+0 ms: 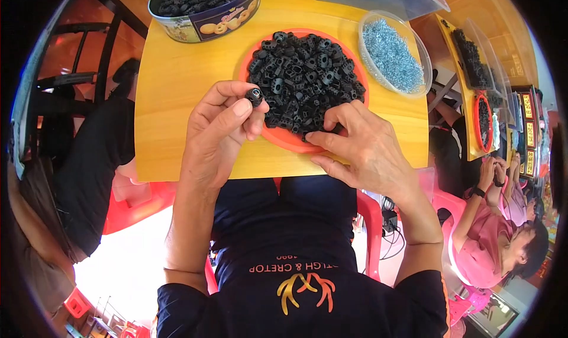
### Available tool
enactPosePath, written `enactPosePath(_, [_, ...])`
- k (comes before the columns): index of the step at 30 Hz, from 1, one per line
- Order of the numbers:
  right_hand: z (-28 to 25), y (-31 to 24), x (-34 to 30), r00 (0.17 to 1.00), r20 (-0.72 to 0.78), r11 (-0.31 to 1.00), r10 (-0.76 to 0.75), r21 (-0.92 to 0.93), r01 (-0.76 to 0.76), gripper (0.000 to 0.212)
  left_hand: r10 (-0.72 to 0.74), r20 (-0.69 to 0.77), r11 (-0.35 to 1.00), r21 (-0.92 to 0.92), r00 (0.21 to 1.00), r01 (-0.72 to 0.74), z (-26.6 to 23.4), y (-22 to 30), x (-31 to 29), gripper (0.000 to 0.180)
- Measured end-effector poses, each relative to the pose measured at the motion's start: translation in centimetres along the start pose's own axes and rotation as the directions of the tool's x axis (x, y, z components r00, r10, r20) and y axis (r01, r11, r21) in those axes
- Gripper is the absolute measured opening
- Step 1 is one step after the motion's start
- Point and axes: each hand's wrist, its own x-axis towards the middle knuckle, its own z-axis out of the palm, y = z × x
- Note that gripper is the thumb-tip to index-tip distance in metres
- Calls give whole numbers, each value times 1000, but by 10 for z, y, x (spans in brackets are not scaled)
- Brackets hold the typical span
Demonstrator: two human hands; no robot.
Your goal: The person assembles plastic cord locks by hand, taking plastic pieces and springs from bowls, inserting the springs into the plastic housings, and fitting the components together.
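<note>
My left hand [222, 116] pinches a small black plastic cord-lock piece [254, 96] between thumb and fingers, just left of a basin's rim. A shiny ring shows at the piece's upper end. My right hand [361, 145] reaches over the near right rim of the orange basin [290, 140]. Its thumb and fingers are apart, the fingertips curled down at the edge of the heap of hollow black plastic pieces [305, 77]. I see nothing held in it, though the undersides of some fingers are hidden.
Small metal springs [390, 54] fill a clear round tub [423, 86] at the right. An oval tin [207, 27] of black parts stands far left, and a grey bin [378, 0] at the back. The yellow table [177, 113] ends before my lap. Other people [491, 237] sit right and left.
</note>
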Motion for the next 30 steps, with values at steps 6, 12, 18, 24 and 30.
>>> enactPosePath(6, [6, 1, -3, 999, -36, 1000, -2, -3, 2, 22, -6, -2, 1000, -1, 1000, 6, -2, -2, 2, 22])
enactPosePath(12, [10, -3, 0, 999, -33, 998, 19, -56, -21, 24, -20, -11, 1000, 6, 1000, 20, 0, -3, 3, 22])
enactPosePath(18, [12, -13, -5, 997, -52, 994, 63, -91, -68, 25, -9, 3, 1000, -1, 1000, 9, 0, -4, 2, 23])
enactPosePath(24, [15, -12, -7, 996, -81, 997, 33, -68, -38, 23, -18, 1, 1000, 7, 1000, 18, 0, -4, 2, 23])
enactPosePath(30, [23, -11, -12, 988, -153, 995, -28, -97, 13, 23, -25, 2, 1000, 7, 1000, 25, 0, -4, 3, 22])
